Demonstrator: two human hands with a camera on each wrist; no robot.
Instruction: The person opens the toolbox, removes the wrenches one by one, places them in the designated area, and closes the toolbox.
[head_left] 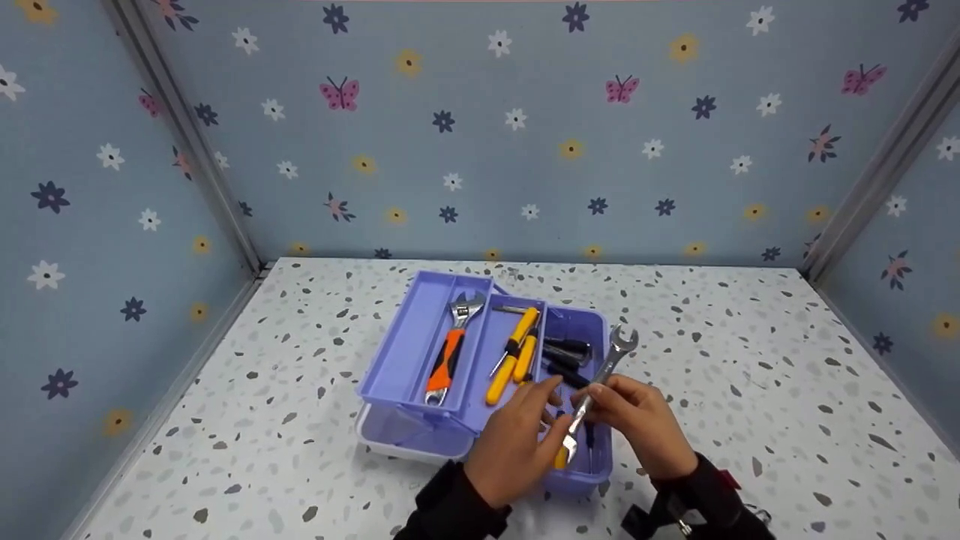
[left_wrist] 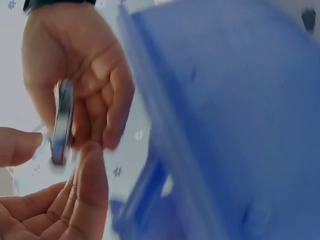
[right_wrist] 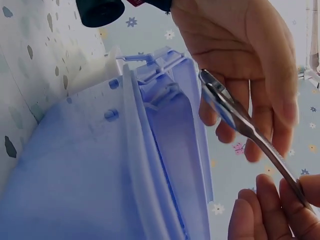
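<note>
My right hand [head_left: 646,426] pinches a silver wrench [head_left: 608,365] around its middle, between thumb and fingers. The wrench tilts, its open jaw up and away, over the right compartment of the purple toolbox [head_left: 403,349]. Close to the lower end of the wrench is my left hand [head_left: 516,442], thumb and fingers spread around it with a gap. In the left wrist view the left thumb [left_wrist: 20,146] stands apart from the metal. The right wrist view shows the wrench [right_wrist: 240,117] crossing in front of the left hand [right_wrist: 235,55].
An adjustable wrench [head_left: 448,360] with an orange and black handle lies in a toolbox tray. Beside it are several yellow-handled screwdrivers [head_left: 504,380]. Black-handled tools [head_left: 564,349] fill part of the right compartment. The speckled table [head_left: 720,375] meets flower-patterned walls [head_left: 517,172].
</note>
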